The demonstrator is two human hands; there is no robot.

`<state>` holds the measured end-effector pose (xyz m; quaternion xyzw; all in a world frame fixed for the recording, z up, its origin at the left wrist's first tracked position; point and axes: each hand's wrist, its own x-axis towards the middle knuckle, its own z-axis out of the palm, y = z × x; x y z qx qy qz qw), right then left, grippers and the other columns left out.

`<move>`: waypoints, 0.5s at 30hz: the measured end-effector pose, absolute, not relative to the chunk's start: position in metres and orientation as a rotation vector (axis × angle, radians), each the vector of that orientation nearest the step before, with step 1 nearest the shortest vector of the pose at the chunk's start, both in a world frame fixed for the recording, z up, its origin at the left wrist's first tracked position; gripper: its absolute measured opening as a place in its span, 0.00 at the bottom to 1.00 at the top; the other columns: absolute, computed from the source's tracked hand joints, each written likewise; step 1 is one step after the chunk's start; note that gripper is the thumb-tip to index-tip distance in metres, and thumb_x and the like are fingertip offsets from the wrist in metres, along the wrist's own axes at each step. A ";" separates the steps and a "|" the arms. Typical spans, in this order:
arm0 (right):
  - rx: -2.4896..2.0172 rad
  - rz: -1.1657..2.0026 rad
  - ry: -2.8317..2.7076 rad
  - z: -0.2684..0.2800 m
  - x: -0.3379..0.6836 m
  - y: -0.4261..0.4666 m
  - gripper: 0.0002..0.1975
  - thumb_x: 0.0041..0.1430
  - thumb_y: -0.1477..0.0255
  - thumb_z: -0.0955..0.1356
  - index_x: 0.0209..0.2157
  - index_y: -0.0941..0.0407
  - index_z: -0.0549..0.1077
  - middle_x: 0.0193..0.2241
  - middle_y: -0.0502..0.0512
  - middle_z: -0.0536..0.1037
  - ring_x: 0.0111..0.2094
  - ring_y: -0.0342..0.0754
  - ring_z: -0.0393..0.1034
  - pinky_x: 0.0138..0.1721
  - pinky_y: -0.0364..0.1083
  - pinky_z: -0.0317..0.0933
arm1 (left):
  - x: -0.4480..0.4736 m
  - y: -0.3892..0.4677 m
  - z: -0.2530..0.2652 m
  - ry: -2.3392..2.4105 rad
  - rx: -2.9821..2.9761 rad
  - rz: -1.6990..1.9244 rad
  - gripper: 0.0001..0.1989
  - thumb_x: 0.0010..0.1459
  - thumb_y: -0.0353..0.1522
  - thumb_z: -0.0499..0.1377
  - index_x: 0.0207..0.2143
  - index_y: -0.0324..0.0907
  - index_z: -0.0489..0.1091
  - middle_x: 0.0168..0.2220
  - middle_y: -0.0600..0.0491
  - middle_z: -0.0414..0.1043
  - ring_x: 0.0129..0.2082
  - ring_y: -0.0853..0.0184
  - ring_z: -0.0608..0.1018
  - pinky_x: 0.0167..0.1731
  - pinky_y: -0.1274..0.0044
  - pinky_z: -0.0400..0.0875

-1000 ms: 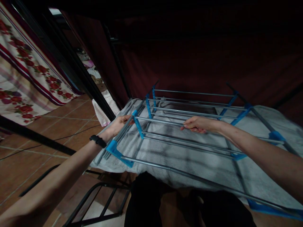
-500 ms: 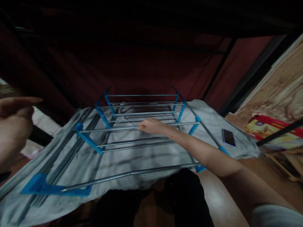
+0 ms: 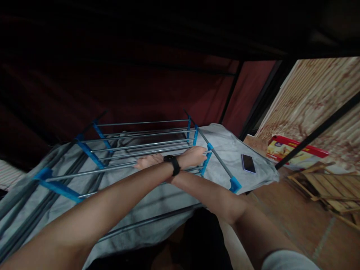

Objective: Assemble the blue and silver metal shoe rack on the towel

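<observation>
the left hand (image 3: 193, 156) has swung from the left edge of the view across to the right, and its forearm now passes over the right wrist; the view has turned rightward too, while the right hand (image 3: 150, 161) remains on the same rod (image 3: 92, 173).

the fingers of the left hand are curled round the rod near its right end, just beside a blue bracket (image 3: 207, 161). the fingers of the right hand grasp that rod further left, though the left forearm and the hand's own back hide part of the hold. a black watch (image 3: 176, 165) sits on the left wrist.

the rack (image 3: 146, 145), of grey metal tubes with blue joints, stands in the middle and left of the scene on a pale grey cloth (image 3: 225, 147), its rods running left to right. a near rod (image 3: 149, 222) crosses below the forearms.

to the right of the rack, a dark-screened phone (image 3: 248, 164) lies on the cloth. further right are a red and yellow box (image 3: 295, 152) and a slatted wooden piece (image 3: 332, 183) by the tiled floor (image 3: 284, 210). a dark red curtain (image 3: 157, 90) hangs at the far side.
</observation>
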<state>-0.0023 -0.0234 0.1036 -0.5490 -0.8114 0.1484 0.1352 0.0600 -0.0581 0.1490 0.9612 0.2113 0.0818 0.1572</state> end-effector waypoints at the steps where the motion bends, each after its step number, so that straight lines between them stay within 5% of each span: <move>1: -1.543 0.351 -2.402 0.101 -0.001 -0.023 0.17 0.66 0.57 0.62 0.40 0.55 0.72 0.43 0.52 0.77 0.44 0.51 0.70 0.44 0.48 0.62 | 0.072 -0.056 0.147 0.602 2.760 0.193 0.09 0.55 0.30 0.59 0.38 0.38 0.75 0.39 0.44 0.78 0.43 0.60 0.78 0.42 0.76 0.70; 7: -1.310 -0.086 -2.493 0.094 0.004 -0.031 0.16 0.69 0.61 0.58 0.48 0.56 0.68 0.51 0.52 0.74 0.51 0.46 0.65 0.52 0.45 0.58 | 0.109 -0.038 0.134 0.631 2.683 0.114 0.08 0.56 0.33 0.59 0.27 0.37 0.71 0.26 0.50 0.73 0.28 0.66 0.75 0.28 0.79 0.64; 11: -1.207 -0.225 -2.608 0.097 0.014 -0.072 0.22 0.68 0.67 0.61 0.60 0.59 0.62 0.65 0.60 0.60 0.65 0.53 0.51 0.63 0.50 0.48 | 0.111 -0.031 0.123 0.590 2.575 0.196 0.12 0.59 0.35 0.56 0.25 0.37 0.69 0.22 0.54 0.69 0.23 0.70 0.70 0.24 0.80 0.59; 15: -1.034 0.105 -2.750 0.118 0.072 -0.147 0.13 0.64 0.71 0.64 0.48 0.54 0.74 0.53 0.58 0.74 0.53 0.54 0.68 0.52 0.50 0.61 | 0.113 -0.027 0.114 0.590 2.502 0.274 0.15 0.58 0.37 0.56 0.21 0.38 0.67 0.19 0.56 0.65 0.21 0.71 0.66 0.24 0.79 0.58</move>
